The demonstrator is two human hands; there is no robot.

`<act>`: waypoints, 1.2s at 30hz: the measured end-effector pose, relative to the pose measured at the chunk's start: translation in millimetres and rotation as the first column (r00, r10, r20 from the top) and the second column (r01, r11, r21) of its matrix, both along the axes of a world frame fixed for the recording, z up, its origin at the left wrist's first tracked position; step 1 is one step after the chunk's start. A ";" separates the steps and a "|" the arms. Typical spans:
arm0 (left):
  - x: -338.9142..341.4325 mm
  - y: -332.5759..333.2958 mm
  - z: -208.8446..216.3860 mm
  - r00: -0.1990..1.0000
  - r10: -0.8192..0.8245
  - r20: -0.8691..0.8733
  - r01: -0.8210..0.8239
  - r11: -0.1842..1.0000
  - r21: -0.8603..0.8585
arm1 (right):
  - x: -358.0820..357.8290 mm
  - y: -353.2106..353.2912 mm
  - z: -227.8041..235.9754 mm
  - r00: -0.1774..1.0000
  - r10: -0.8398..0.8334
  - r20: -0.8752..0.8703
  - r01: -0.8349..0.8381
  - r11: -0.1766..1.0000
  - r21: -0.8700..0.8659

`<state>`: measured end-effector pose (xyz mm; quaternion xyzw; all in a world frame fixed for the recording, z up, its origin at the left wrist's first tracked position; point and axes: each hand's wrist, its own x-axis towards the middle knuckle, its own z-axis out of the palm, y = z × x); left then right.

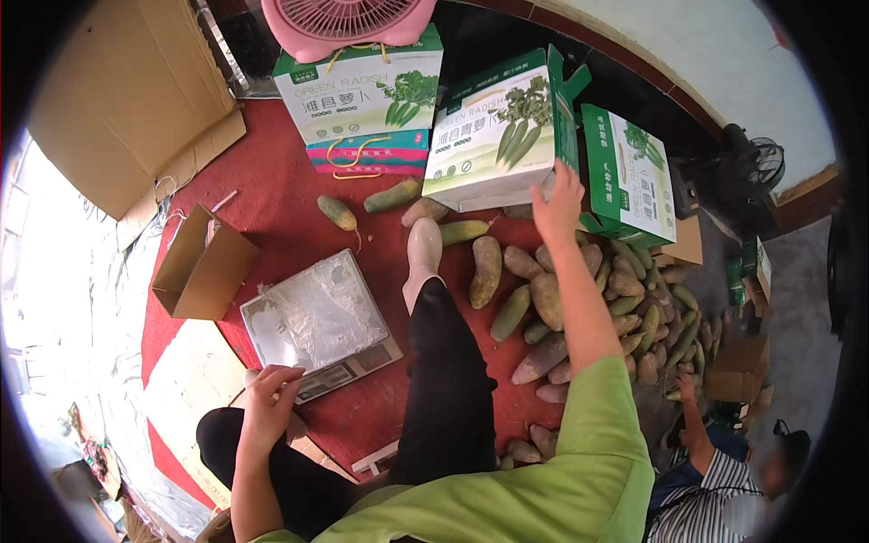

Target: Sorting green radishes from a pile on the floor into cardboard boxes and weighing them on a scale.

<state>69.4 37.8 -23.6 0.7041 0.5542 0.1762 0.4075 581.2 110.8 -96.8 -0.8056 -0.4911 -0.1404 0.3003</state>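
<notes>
My right hand [559, 210] is closed on the lower right corner of a white and green carton [484, 136] printed with green radishes. The thumb is on its front and the fingers go round its side. A green side flap [568, 83] of this carton sticks out. My left hand [269, 404] has its fingers curled together above my bent knee, beside the scale's near edge; what it holds, if anything, is hidden. The flat scale [317, 312] has a plastic-covered pan. A large heap of green radishes [634, 308] lies below and right of the carton.
A similar carton [358, 95] under a pink fan [348, 23] stands on pink and blue boxes [371, 152]. Another green carton [631, 176] is at right. A brown box [201, 262] sits left on the red carpet [272, 172]. A person in stripes [715, 498] reaches toward the heap.
</notes>
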 end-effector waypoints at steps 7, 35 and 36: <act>-11.0 -9.5 4.1 0.999 -0.038 0.014 0.037 0.999 0.040 | -83.1 -76.5 0.9 1.000 -0.012 -0.027 0.010 0.997 -0.074; -16.4 -11.3 -6.3 0.993 -0.025 -0.113 0.031 0.998 0.053 | 124.4 -118.9 -8.3 0.948 -0.256 -0.187 0.265 0.964 0.027; -13.8 -9.0 -9.0 0.993 -0.038 -0.114 0.043 0.998 0.046 | 146.5 -119.1 -13.8 0.927 -0.319 -0.198 0.330 0.944 0.025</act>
